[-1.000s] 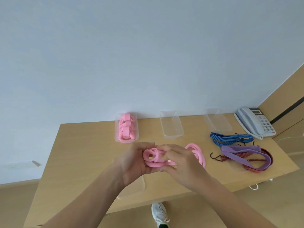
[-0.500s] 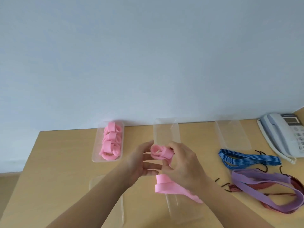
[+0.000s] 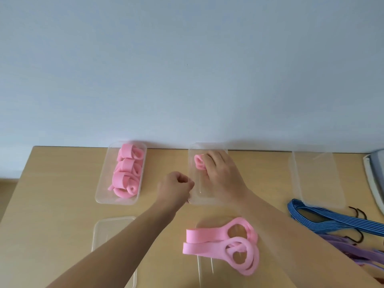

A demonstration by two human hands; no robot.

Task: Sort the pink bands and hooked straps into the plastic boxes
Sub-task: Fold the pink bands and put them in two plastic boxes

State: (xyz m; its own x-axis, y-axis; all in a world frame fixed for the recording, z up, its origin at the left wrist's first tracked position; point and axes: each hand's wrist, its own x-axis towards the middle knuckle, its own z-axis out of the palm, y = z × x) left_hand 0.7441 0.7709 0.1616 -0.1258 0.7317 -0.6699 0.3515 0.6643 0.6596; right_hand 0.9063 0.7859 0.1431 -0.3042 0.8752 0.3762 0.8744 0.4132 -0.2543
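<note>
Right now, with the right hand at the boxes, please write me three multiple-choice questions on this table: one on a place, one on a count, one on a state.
1. Where is the rolled pink band that the right hand grips?
A. on the floor
B. in the middle clear plastic box
C. on the wooden table

2. How many clear plastic boxes stand in the far row?
A. two
B. three
C. five

3. What is the state of the right clear plastic box?
A. empty
B. full of pink bands
C. holding blue straps

Answers:
1 B, the band sits within that box's walls.
2 B, the left box with pink rolls, the middle one, the right one.
3 A, only its bare bottom shows.
</note>
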